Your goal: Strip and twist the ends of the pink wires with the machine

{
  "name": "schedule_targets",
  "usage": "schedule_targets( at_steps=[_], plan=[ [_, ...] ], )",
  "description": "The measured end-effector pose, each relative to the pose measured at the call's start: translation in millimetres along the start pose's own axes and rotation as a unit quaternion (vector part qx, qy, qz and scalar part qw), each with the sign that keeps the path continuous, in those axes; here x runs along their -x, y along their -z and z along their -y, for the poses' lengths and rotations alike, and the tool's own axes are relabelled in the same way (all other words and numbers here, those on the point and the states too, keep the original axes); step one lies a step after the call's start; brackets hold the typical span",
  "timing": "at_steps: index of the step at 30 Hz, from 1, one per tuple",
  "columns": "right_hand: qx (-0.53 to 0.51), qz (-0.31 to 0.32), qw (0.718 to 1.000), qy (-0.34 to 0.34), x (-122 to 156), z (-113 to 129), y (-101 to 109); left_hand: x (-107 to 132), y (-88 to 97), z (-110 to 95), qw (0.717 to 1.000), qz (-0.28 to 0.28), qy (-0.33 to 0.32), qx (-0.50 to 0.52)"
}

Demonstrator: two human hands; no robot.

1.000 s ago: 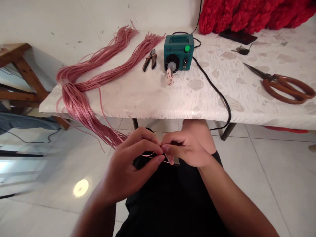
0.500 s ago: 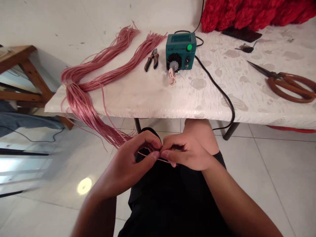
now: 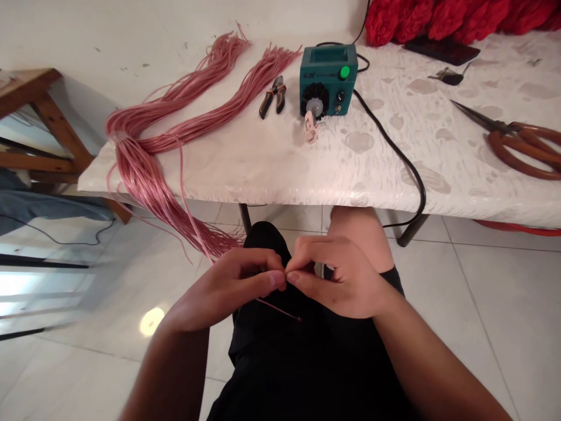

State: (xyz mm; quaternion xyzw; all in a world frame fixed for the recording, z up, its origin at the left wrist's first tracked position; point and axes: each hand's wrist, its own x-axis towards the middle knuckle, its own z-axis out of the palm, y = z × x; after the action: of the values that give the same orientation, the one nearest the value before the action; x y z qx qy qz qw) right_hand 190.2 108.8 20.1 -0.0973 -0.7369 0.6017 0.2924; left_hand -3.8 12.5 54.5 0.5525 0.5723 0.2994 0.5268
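My left hand (image 3: pixel 223 286) and my right hand (image 3: pixel 339 278) meet above my black-clad lap, fingertips together. Between them they pinch a thin pink cord (image 3: pixel 278 307), whose short end sticks out below and to the right. The fingers hide the pinched part. A large bundle of glossy pink cords (image 3: pixel 144 172) lies on the white table (image 3: pixel 245 169), and its loose ends hang over the edge (image 3: pixel 210 240) close to my left hand.
On the table stand a teal control box with a dial (image 3: pixel 326 79), orange-handled pliers (image 3: pixel 272 96), large brown-handled scissors (image 3: pixel 521 149), keys (image 3: pixel 449 77) and a phone (image 3: pixel 442 49). A black cable (image 3: pixel 394 143) drops past the edge. Red material (image 3: pixel 433 17) lies at the back.
My hands have drawn slightly apart and lower, and the cord's short end now points down to the right. The view has tilted, so the table sits higher in the frame.
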Motion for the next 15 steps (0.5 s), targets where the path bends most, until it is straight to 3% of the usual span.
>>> schedule_targets(
  at_steps=[6, 15],
  plan=[
    [0.054, 0.026, 0.998, -0.002, 0.0, 4.3, 8.9, -3.1, -2.5, 4.9, 0.999, 0.023, 0.0, 0.043],
    [0.057, 0.028, 0.998, 0.004, -11.0, 3.7, 12.4, -2.6, -1.4, 3.6, 0.997, -0.033, -0.072, -0.011]
  ],
)
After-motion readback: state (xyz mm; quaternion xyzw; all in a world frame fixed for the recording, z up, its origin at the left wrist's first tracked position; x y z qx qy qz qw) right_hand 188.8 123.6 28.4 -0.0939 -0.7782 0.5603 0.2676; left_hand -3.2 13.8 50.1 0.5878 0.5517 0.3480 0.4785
